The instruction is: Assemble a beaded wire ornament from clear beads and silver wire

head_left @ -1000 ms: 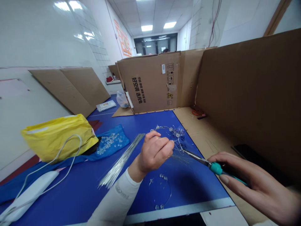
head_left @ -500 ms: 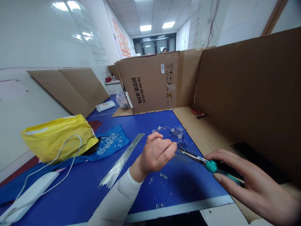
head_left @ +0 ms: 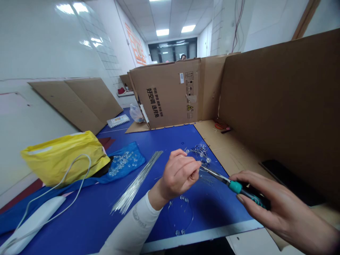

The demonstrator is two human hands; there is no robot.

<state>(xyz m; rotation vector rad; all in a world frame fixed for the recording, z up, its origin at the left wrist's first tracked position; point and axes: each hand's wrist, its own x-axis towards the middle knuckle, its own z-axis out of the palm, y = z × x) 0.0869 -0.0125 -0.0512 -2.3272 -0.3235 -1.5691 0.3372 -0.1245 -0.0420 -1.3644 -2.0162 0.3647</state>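
My left hand [head_left: 179, 174], in a white sleeve, pinches a thin wire at its fingertips. Just beyond it, a tangle of wire strung with clear crystal beads [head_left: 199, 152] lies on the blue mat [head_left: 220, 205]. My right hand [head_left: 281, 202] is shut on teal-handled pliers [head_left: 223, 178], whose steel jaws reach my left fingertips. A bundle of straight silver wires [head_left: 135, 182] lies left of my left forearm. Below my left wrist rests a beaded wire loop [head_left: 180, 216].
Loose clear beads [head_left: 122, 163] lie on a blue cloth beside a yellow bag [head_left: 62, 159]. A white corded device [head_left: 34, 219] sits at the front left. Cardboard walls [head_left: 276, 106] stand along the right and back. A white tray [head_left: 118, 121] is farther back.
The pliers and my right hand have moved slightly left, closer to my left fingertips. The beaded wire has shifted with my left hand, and the view has tilted a little.
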